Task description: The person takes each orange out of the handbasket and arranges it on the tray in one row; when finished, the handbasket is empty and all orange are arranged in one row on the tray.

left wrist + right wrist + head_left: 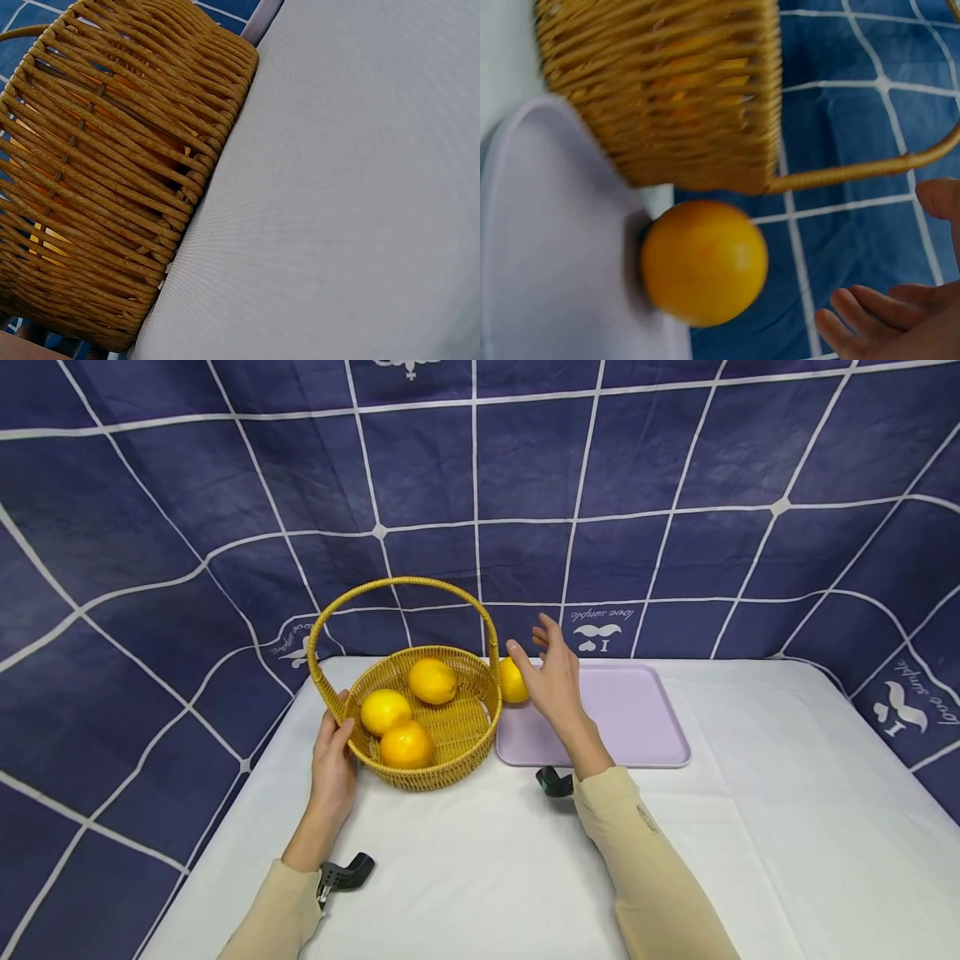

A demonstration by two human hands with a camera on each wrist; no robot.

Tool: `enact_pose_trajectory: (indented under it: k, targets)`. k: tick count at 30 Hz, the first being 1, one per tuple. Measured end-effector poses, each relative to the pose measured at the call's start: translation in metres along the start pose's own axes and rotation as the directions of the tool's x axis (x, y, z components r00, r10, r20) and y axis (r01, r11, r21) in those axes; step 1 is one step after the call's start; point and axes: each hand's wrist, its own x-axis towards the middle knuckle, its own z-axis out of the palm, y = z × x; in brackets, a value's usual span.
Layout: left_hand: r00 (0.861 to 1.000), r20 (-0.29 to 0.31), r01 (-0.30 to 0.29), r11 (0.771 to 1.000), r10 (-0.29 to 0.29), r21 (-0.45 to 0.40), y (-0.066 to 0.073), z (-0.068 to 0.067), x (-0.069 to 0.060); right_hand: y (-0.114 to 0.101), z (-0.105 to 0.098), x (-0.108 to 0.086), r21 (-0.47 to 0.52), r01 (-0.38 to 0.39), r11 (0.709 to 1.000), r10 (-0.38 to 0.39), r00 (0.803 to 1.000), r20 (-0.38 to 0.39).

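From where I stand, the wicker basket (442, 776) sits upright on the white-covered surface (465, 877), its tall handle (405, 581) arching over it. At the basket's left side, the left hand (333, 772) holds the woven wall near the foot of the handle, thumb at the rim; how far the other fingers wrap behind the wicker is hard for me to tell.

Inside the basket lie three yellow fruits: a back fruit (432, 681) near the far wall, a left fruit (385, 711), and a front fruit (407, 746) touching the left one.

Just to the right of the basket lies the pale purple tray (630, 718). A fourth fruit (705, 262) rests at the tray's corner nearest the basket's far right side, close to the wicker. The right hand (557, 681) hovers to the right of the basket, over the tray, thumb and fingers parted, with nothing between them; the right wrist view shows a gap between them and that fruit.

Behind the basket hangs a dark blue cloth (652, 452) with a white grid.
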Motion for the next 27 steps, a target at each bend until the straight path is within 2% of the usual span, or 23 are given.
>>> enact_pose_trajectory:
  k: [4,13,20,27]
  targets:
    - [1.0,0.002,0.002,1.0,-0.002,-0.002,-0.001,0.0,0.001,-0.018,-0.005,-0.002,0.024,0.037,0.999,-0.037,0.999,-0.005]
    - [1.0,-0.001,0.005,1.0,-0.005,0.005,0.0,0.0,0.0,-0.059,-0.011,-0.011,0.122,0.158,0.98,-0.148,0.985,-0.087]
    - [1.0,0.002,-0.011,1.0,0.011,0.004,0.0,0.0,0.0,-0.075,-0.004,-0.02,0.127,0.201,0.971,-0.195,0.979,-0.054]
    - [1.0,-0.005,-0.002,1.0,0.002,-0.004,0.0,0.0,0.0,-0.078,0.006,-0.027,0.13,0.222,0.966,-0.224,0.975,-0.001]
